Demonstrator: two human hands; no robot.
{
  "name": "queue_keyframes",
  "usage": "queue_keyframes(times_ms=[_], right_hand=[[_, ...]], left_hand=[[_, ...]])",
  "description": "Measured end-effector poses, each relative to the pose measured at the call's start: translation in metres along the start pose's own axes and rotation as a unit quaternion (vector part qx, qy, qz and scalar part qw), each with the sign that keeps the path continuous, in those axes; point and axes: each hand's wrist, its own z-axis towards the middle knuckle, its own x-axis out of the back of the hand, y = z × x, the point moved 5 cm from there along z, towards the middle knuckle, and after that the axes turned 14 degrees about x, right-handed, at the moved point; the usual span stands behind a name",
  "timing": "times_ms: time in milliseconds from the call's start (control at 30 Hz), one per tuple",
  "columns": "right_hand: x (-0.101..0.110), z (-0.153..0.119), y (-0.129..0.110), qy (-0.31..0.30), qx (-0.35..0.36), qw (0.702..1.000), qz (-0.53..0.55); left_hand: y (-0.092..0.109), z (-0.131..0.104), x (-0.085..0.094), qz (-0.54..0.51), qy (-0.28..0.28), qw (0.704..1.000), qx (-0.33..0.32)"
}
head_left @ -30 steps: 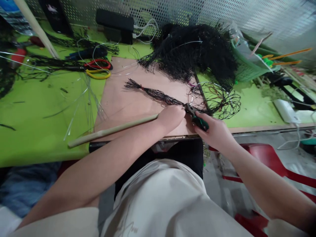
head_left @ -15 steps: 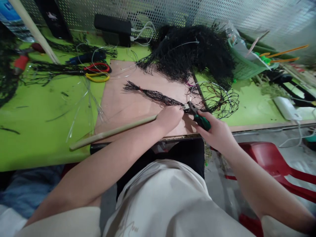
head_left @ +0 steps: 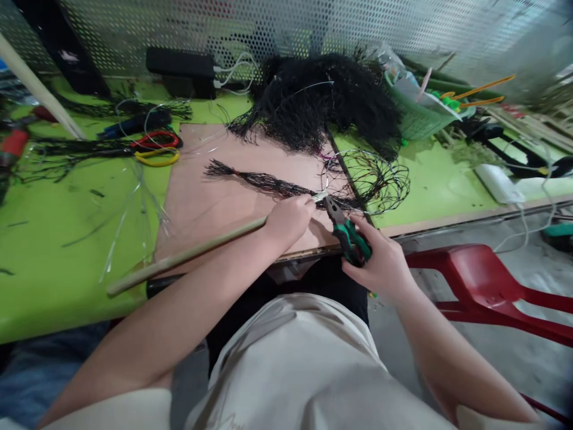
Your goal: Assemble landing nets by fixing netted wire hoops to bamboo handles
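My left hand (head_left: 289,221) is closed round the end of a pale wooden stick (head_left: 188,254), which slants down to the left across the board. Just past my fingertips, a silvery wire (head_left: 326,179) meets the stick's tip and bends up into a hoop. Black netting (head_left: 264,182) lies behind my hand in a gathered bundle, and its loose mesh (head_left: 380,176) spreads round the hoop to the right. In my right hand (head_left: 380,254) are pliers (head_left: 347,233) with green and black handles. Their jaws point up-left, close to the stick's tip; whether they touch it I cannot tell.
A pinkish board (head_left: 197,209) lies on the green tabletop (head_left: 80,239). Behind it is a heap of black netting (head_left: 322,101). Scissors (head_left: 156,149) lie at left, a green basket (head_left: 416,116) stands back right, and a red chair (head_left: 478,275) is below the table edge.
The pliers have drawn back from the wire and stick tip, down toward me, and their handles look more spread. My left hand still grips the stick. The whole view has shifted somewhat.
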Motion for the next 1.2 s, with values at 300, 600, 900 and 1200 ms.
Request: queue_keyframes(times_ms=[300, 600, 900, 1200], right_hand=[[0.004, 0.029, -0.013, -0.098, 0.080, 0.962, -0.242], [-0.002, 0.033, -0.008, -0.102, 0.071, 0.971, -0.204], [-0.002, 0.034, 0.000, -0.132, 0.116, 0.969, -0.172], [0.000, 0.037, -0.003, -0.161, 0.108, 0.954, -0.228]], left_hand=[[-0.003, 0.000, 0.001, -0.024, 0.007, 1.000, 0.007], [-0.007, 0.003, 0.003, -0.089, 0.006, 0.996, 0.024], [0.000, 0.006, -0.001, -0.018, 0.020, 1.000, 0.000], [-0.002, 0.008, -0.001, -0.063, 0.024, 0.998, 0.009]])
